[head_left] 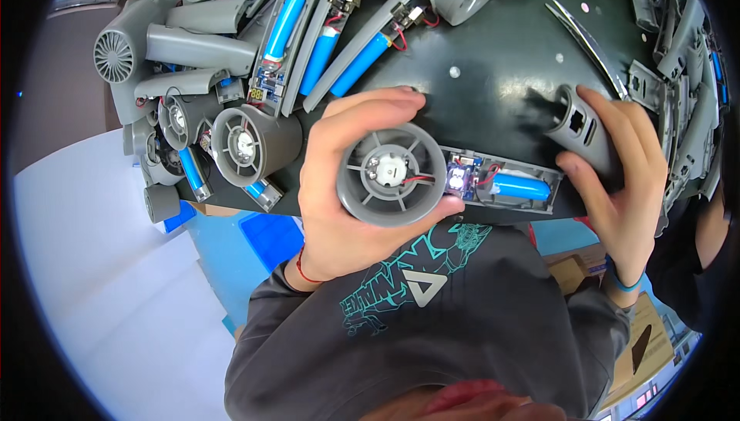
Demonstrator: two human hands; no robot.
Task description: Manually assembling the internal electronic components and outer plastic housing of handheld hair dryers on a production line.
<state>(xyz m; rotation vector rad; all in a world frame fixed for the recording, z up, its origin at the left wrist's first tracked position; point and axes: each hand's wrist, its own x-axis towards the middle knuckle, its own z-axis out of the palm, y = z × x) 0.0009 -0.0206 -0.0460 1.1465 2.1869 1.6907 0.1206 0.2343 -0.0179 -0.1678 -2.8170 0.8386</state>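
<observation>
My left hand [324, 197] is wrapped round a grey fan housing [353, 199], its fingers above and its thumb below the round rim. A white motor [391, 170] sits in the middle of the spokes. From the housing's right side runs an open handle half with a lit circuit board [459, 177] and a blue battery cell [520, 186], joined by red wires. To the right, my right hand [628, 166] grips a curved grey handle cover [583, 132] with slots cut in it, held apart from the handle half.
Metal tweezers [587, 45] lie on the dark table [493, 74] beyond my right hand. Open handle halves with blue cells [362, 65] and grey fan housings [258, 143] crowd the left side. Grey shell pieces [690, 74] are piled at the right edge. Another person's arm [711, 228] shows at far right.
</observation>
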